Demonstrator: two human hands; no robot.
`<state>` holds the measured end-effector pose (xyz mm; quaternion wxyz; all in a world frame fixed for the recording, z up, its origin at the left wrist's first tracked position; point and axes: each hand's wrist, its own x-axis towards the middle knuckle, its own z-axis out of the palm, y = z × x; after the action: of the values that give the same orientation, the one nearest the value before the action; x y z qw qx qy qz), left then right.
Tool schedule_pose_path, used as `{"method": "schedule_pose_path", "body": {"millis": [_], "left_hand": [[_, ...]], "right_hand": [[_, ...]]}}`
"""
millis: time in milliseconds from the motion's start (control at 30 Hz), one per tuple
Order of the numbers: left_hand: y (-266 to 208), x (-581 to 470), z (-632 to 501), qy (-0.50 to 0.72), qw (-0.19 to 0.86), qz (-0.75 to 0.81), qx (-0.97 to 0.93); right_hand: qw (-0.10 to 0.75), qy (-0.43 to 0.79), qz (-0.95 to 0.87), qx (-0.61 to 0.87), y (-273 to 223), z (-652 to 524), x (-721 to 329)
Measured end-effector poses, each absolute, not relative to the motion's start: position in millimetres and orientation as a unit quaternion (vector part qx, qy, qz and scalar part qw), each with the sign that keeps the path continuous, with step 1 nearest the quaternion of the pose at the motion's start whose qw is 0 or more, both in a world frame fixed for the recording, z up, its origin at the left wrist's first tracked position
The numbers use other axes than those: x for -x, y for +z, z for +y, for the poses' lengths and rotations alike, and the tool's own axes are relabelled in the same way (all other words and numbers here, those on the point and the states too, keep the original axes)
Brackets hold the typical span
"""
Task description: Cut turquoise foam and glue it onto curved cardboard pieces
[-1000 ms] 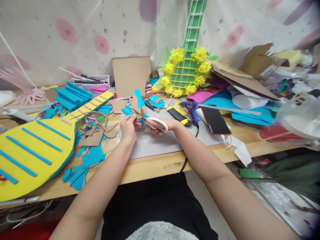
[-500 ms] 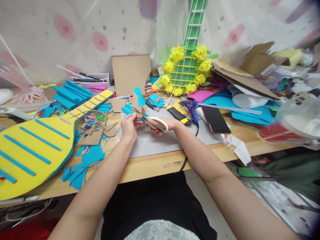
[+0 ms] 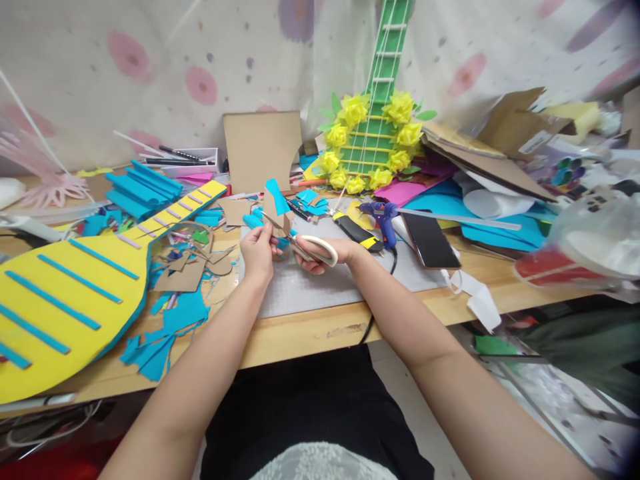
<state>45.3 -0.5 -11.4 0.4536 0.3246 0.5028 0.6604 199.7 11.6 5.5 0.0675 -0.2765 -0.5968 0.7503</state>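
One pair of scissors [image 3: 323,243] is held over a grey mat [image 3: 300,293] at the middle of the wooden table [image 3: 310,340]. Its long axis is slanted from near right to far left: the pale handles are turned towards the near right, and the blades are pointed towards the far left. The handles are grasped by the right hand [image 3: 343,249], with the fingers curled about the loops. A blue piece [image 3: 254,223] is pinched by the left hand [image 3: 257,257], just beside the blades; it is partly hidden by the fingertips. One brown cardboard piece [image 3: 274,201] with a blue patch is seen just beyond the blades; whether it is joined to the blue piece cannot be told.

On the left, one yellow guitar shape [image 3: 65,267] is laid with its long axis from near left to far right, the neck pointed far right; five blue strips are seen across its body. Between it and the hands, blue scraps [image 3: 183,313] are scattered. On the far side, one green guitar shape [image 3: 367,147] is stood with its neck upward, tilted slightly right, and is ringed by nine yellow flowers [image 3: 355,110]. To the right of the hands, one utility knife [image 3: 354,231], one blue glue gun [image 3: 384,221] and one phone [image 3: 430,240] are lined up.
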Motion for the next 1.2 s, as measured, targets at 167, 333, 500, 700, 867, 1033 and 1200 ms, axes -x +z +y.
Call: {"method": "schedule_pose_path", "body": {"millis": [167, 333, 500, 700, 867, 1033, 1200], "left_hand": [[-12.2, -46.5, -0.8, 0.669, 0.451, 0.504, -0.309], [-10.4, -47.9, -1.2, 0.678, 0.443, 0.511, -0.289], [-10.0, -49.5, -0.8, 0.679, 0.444, 0.515, -0.277], [-8.6, -49.3, -0.4, 0.682, 0.443, 0.514, -0.271], [-5.4, -51.4, -2.6, 0.687, 0.44, 0.512, -0.269], [-5.0, -50.5, -5.9, 0.687, 0.425, 0.522, -0.274], [-6.6, -50.5, -6.5, 0.683, 0.421, 0.526, -0.283]], "right_hand": [[0.074, 0.748, -0.601, 0.273, 2.1, 12.5, -199.1], [0.085, 0.74, -0.607, 0.278, -0.1, 11.3, -197.8], [0.086, 0.745, -0.585, 0.309, 3.4, 7.4, -195.6], [0.088, 0.738, -0.602, 0.293, 4.4, 6.0, -193.6], [0.098, 0.732, -0.623, 0.258, 5.7, 4.4, -192.8], [0.088, 0.731, -0.629, 0.249, 4.8, 7.6, -192.3], [0.086, 0.723, -0.628, 0.275, 4.0, 7.9, -191.9]]}}
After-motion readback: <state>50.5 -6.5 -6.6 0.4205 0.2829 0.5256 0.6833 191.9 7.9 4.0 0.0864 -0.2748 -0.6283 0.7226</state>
